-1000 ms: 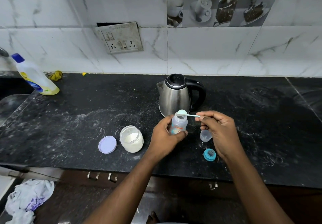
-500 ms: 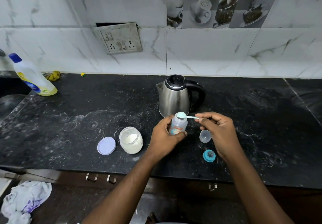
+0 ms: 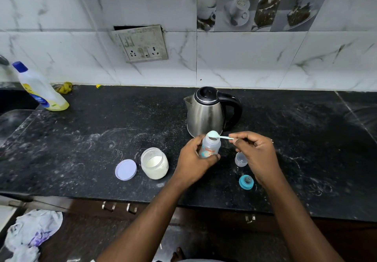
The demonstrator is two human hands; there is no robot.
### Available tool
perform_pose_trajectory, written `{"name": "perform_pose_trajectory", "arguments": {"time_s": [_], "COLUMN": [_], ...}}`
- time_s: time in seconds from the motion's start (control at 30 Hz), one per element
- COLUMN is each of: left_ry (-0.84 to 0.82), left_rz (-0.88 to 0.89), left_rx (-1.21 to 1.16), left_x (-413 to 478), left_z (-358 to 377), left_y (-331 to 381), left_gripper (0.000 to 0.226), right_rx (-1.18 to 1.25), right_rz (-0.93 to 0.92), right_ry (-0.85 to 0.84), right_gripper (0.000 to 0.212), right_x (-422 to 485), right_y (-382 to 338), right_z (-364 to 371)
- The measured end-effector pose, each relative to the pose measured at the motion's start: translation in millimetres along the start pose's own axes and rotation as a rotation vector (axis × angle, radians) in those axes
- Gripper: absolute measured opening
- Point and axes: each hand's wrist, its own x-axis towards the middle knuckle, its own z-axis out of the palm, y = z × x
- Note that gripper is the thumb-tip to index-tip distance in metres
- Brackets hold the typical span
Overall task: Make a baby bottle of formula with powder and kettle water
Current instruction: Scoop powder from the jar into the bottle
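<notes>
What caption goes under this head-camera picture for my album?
Left hand grips a small clear baby bottle while right hand holds a pale blue scoop at its mouth.

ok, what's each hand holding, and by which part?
Left hand grips the baby bottle around its body. Right hand pinches the measuring scoop by its handle end, bowl at the bottle's mouth.

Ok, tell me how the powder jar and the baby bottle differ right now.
The powder jar is wide and squat; the baby bottle is slimmer. The powder jar stands untouched on the counter; the baby bottle is gripped by the left hand. The right hand holds a scoop over the baby bottle, not the powder jar. Both stand upright, translucent and uncapped.
</notes>
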Motion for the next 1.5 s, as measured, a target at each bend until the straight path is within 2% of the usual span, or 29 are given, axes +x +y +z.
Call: {"name": "perform_pose_trajectory", "arguments": {"time_s": [0.8,1.0,1.27,1.37,1.43,1.5], "left_ry": [0.003,-0.007,-0.021,-0.052,-0.062,-0.072], "left_rz": [0.008,-0.013,-0.110,-0.148,-0.173,-0.193], "left_rx": [-0.014,0.000,0.113,0.173,0.180,0.190], "left_x": [-2.4,-6.5,-25.5,-29.2,-31.3,-30.7], "left_z": [-1.4,5.3,14.2,13.3,12.8,13.3], "left_y": [-6.8,-29.1,-62.8,-62.3,-57.7,-54.6], "left_gripper": [0.056,0.053,0.047,0.032,0.016,0.014], "right_rx": [0.056,0.320,-0.014,-0.185,-0.292,-0.355], "right_rz": [0.039,0.185,0.124,0.071,0.052,0.048], "right_ry": [0.022,0.024,-0.161,-0.271,-0.312,-0.339], "right_gripper": [0.019,0.017,0.020,0.027,0.022,0.014], "right_x": [-2.7,-0.9,9.4,18.2,22.4,25.3], "right_y": [5.9,9.5,20.6,27.2,31.3,32.0], "right_z": [1.7,4.5,55.4,95.8,123.0,148.4]}}
